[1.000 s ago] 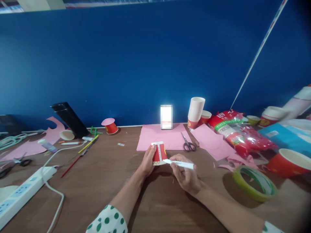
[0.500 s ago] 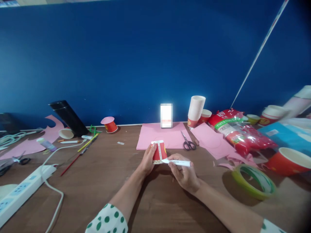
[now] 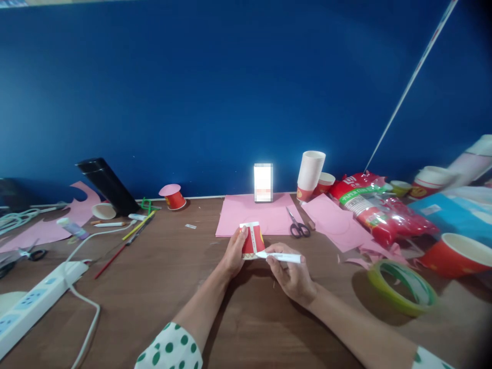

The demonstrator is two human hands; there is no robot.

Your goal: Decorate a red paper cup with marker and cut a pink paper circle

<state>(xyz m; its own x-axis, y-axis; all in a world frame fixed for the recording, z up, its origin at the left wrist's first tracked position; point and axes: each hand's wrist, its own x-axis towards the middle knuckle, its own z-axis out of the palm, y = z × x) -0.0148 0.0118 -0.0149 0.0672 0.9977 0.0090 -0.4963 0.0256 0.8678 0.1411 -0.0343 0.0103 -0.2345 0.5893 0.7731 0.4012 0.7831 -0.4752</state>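
Clasped in the left hand, a red-and-white paper cup is held above the table, while the right hand pinches a white marker whose tip lies at the cup's lower edge, though whether it touches I cannot tell. Toward the table's far edge, pink sheets lie beyond the cup, with dark-handled scissors across their right edge; left of the sheets, near that far edge, stands a small red cup topped by a pink disc.
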